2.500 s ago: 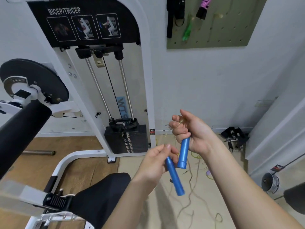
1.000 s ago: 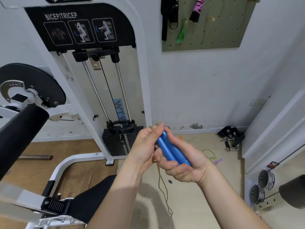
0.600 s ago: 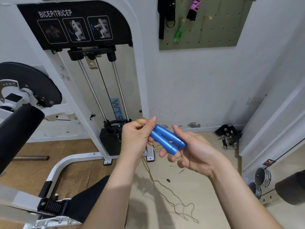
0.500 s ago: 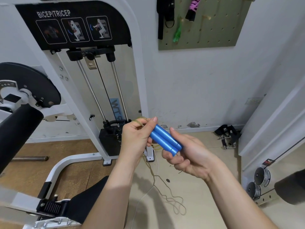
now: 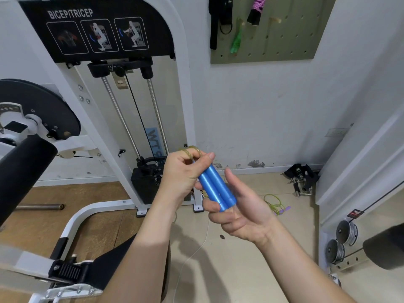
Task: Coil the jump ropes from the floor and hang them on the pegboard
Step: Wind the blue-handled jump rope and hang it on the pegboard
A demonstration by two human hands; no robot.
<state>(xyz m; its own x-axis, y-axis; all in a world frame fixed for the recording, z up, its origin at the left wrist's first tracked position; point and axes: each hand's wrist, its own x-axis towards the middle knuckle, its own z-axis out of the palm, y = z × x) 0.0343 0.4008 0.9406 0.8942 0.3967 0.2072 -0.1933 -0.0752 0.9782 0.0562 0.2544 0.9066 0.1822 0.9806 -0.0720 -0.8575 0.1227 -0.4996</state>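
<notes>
**Grip check from the head camera**

Head view, my only feed. The left hand point(image 5: 182, 173) is curled round the upper ends of two blue handles point(image 5: 215, 189). These are smooth, round plastic tubes, side by side and touching, tilted down to the right. A loop of cord point(image 5: 190, 150), translucent, yellowish and rubbery-looking, arches over that hand's knuckles. The right hand point(image 5: 240, 208) lies palm-up under the lower ends of the tubes. Its fingers are loosely bent with the tubes resting across them, and its thumb stands straight, apart from them. I read it as cradling, not clamping.

Handles and cord are held in front of the wall, well below the pegboard point(image 5: 284, 47), a flat olive-green sheet dotted with round holes. On it hang a black strap point(image 5: 215, 25), a crinkled green strand point(image 5: 236, 40) and a black-and-pink patterned grip point(image 5: 256, 9). A short wooden peg point(image 5: 276, 19) juts out beside them.

On the pale, smooth floor point(image 5: 229, 276) near the skirting lies a second rope point(image 5: 276, 204), a thin yellow-green line in loose loops with purple ends. A thin pale line point(image 5: 194, 252) runs over the floor below the hands; I cannot tell what it joins. At left stands a white steel weight machine point(image 5: 184, 95) with chrome rods point(image 5: 122, 119) and a black block of plates point(image 5: 142, 186).
</notes>
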